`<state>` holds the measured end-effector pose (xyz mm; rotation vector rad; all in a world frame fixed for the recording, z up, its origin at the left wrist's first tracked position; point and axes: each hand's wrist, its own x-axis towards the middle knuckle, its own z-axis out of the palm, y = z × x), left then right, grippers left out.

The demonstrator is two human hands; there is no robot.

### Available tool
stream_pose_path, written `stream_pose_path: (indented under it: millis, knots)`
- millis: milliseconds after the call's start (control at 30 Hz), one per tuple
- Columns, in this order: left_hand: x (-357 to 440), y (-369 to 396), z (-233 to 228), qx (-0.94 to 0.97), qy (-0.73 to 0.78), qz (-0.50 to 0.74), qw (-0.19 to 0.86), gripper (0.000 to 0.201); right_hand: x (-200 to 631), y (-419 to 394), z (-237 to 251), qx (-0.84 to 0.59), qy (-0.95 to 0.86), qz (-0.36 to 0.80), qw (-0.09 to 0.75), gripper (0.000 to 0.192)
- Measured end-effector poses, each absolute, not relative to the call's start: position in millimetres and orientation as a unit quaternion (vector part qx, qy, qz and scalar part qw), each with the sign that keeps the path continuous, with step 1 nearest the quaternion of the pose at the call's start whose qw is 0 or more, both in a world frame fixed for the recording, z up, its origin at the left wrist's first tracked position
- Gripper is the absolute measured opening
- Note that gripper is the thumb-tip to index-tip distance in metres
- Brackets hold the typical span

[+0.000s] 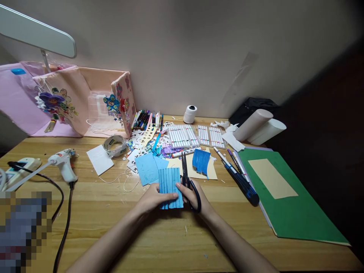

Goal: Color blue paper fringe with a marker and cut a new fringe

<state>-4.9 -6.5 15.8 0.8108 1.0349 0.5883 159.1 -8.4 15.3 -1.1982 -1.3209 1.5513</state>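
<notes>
My left hand (153,199) holds a pleated blue paper (170,185) just above the wooden desk (119,231), thumb across its lower edge. My right hand (196,197) grips black-handled scissors (185,172), blades pointing away from me along the paper's right edge. A flat light-blue sheet (146,168) lies just behind the pleated one. A darker blue fringed piece (201,160) rests on a tan sheet (196,172) to the right.
A glue gun (64,161) with cord lies left, near a tape roll (115,145) and a white card (99,159). Marker trays (183,135) and paper scraps sit behind. Pens (241,182) and a green folder (290,212) lie right. Pink boxes (85,98) stand back left.
</notes>
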Motion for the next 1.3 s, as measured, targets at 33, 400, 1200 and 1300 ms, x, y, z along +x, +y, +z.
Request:
stream_pose_path:
  millis: [33,400,1200,1300]
  knots:
    - [-4,-7,16,0.371,0.485,0.27,0.744,0.038,159,-8,15,-0.473,-0.516,0.606,0.379,0.038]
    - [-23,8,25,0.346,0.609,0.414,0.582,0.045,156,-21,9,-0.384,-0.449,0.762,0.265,0.071]
    - [-26,8,35,0.322,0.602,0.432,0.589,0.042,146,-46,18,-0.38,-0.486,0.76,0.204,0.069]
    - [-25,7,38,0.316,0.615,0.42,0.588,0.041,143,-48,10,-0.387,-0.488,0.754,0.209,0.069]
